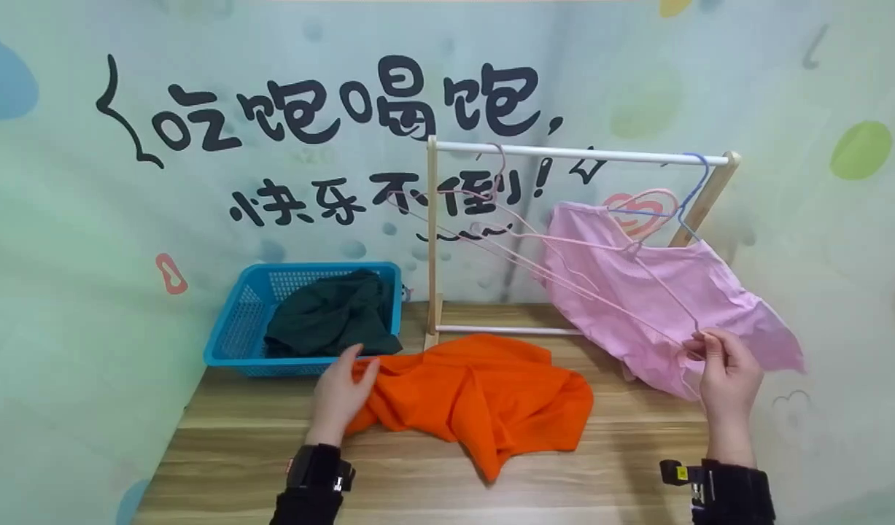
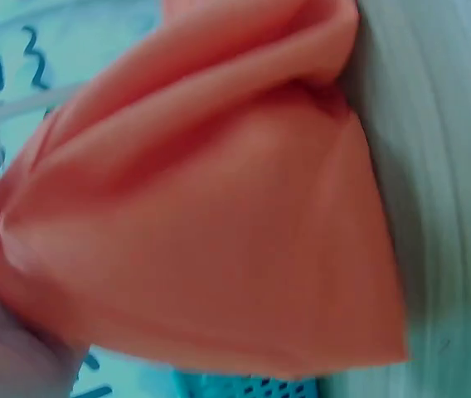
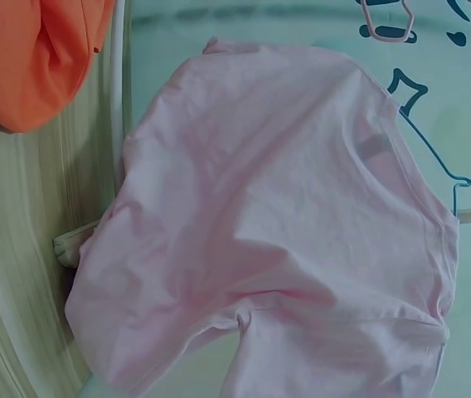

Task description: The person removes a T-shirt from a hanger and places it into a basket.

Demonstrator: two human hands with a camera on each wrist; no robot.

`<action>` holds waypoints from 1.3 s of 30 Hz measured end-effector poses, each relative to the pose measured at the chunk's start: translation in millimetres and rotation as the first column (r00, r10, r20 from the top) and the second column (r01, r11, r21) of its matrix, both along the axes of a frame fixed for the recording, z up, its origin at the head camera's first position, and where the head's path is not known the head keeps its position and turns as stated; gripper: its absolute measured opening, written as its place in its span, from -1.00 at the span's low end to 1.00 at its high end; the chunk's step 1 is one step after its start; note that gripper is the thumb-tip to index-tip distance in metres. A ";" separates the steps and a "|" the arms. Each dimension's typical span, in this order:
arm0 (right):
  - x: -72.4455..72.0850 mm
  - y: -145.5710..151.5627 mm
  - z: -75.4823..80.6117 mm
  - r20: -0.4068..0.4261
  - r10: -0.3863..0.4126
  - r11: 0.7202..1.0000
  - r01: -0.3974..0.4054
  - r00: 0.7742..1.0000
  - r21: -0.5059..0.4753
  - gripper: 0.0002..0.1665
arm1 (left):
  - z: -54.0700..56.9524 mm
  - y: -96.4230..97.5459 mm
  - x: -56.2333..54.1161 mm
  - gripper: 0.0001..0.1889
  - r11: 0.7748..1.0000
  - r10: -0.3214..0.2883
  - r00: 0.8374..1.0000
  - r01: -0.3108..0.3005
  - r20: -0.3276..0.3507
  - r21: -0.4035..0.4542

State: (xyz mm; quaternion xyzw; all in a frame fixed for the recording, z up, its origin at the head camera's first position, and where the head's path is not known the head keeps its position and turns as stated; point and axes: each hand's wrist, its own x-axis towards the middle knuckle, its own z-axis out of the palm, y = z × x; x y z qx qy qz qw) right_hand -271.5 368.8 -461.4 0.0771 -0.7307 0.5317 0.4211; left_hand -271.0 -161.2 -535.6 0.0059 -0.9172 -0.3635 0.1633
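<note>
A crumpled orange garment [image 1: 483, 401] lies spread on the table, and my left hand [image 1: 343, 397] grips its left edge between thumb and fingers. In the left wrist view the orange cloth [image 2: 219, 240] fills the middle, raised near the hand. My right hand [image 1: 731, 372] pinches one corner of a pink wire hanger [image 1: 578, 241], whose hook points up. That hanger passes in front of a pink T-shirt [image 1: 600, 292], which hangs from a blue hanger [image 1: 699, 179]. In the right wrist view, only part of the hand shows at the right edge.
A small rack with a white rail [image 1: 586, 153] and wooden posts stands on the wood-grain table [image 1: 389, 481]. Another pink hanger [image 1: 501, 164] hangs from the rail's left part. At the back left, a blue basket [image 1: 232, 321] holds a dark green cloth [image 1: 330, 313].
</note>
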 end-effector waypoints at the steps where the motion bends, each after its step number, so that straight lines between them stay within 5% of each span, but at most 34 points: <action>1: -0.3 0.7 0.6 0.000 -0.008 1.000 0.008 1.000 -0.008 -0.86 | -1.6 3.1 0.3 -0.45 1.000 -0.016 1.000 0.016 0.011 -0.008; 8: -0.8 4.1 9.8 0.043 -0.082 0.992 0.086 0.996 -0.095 -0.80 | -14.4 30.8 2.9 -0.20 0.974 -0.138 0.989 0.144 0.050 -0.174; 15: -9.8 8.7 12.1 0.087 -0.131 0.983 0.140 0.988 -0.117 -0.70 | -39.9 63.1 7.0 -0.04 0.932 -0.207 0.973 0.227 0.100 -0.282; 22: -21.9 13.8 15.0 0.151 -0.128 0.982 0.146 0.980 -0.118 -0.69 | -51.6 89.5 8.1 0.08 0.909 -0.212 0.961 0.262 0.180 -0.325; 31: -46.1 4.1 32.7 0.162 -0.114 0.988 0.128 0.980 -0.083 -0.71 | -65.3 110.4 1.2 0.16 0.899 -0.205 0.959 0.263 0.193 -0.350; 39: -60.8 -10.6 39.4 0.250 -0.180 0.981 0.191 0.951 -0.019 -0.71 | -76.5 122.6 -4.4 0.22 0.911 -0.173 0.952 0.252 0.252 -0.328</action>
